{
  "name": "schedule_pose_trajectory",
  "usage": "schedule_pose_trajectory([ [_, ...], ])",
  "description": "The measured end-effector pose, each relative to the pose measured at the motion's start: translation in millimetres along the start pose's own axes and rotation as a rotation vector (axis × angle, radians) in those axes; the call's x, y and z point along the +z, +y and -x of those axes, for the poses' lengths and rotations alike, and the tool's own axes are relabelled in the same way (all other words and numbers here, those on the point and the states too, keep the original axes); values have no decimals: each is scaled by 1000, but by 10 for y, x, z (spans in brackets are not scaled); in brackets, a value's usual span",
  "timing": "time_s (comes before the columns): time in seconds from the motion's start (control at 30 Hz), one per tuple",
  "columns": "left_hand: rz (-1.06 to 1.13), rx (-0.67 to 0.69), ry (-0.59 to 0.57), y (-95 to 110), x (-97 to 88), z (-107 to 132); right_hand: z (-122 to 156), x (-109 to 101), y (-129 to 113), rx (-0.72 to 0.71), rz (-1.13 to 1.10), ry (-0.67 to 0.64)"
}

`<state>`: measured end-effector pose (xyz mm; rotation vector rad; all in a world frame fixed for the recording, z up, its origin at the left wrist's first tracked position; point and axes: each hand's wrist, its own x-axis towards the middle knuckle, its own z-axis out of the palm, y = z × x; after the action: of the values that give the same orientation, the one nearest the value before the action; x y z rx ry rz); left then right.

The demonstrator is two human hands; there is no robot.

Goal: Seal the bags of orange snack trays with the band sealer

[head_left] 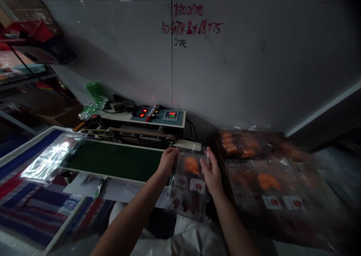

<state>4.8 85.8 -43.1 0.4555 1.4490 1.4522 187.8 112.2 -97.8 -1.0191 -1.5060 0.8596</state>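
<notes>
At the belt [113, 161], left hand [167, 162] and right hand [213, 173] grip one pack [186, 184]; left pack [52, 156] appears done, right packs [269, 181] outstanding.

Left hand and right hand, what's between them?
A clear pack, held near its upper end, lies between the left hand and the right hand; orange pieces show inside. The head view shows this.
</notes>
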Motion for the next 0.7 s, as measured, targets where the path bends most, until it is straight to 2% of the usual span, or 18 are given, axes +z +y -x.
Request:
schedule_pose_trajectory([
  [0.13, 0, 16, 54, -40, 2, -103, 52, 81, 17, 120, -29, 40],
  [0.33, -30, 56, 169, -75, -79, -253, -26, 269, 114, 178, -24, 72],
  [0.53, -26, 60, 194, -45, -191, -299, -67, 416, 194, 119, 49, 97],
  [0.7, -22, 70, 238, 3, -376, -337, -48, 660, 166, 63, 44, 109],
])
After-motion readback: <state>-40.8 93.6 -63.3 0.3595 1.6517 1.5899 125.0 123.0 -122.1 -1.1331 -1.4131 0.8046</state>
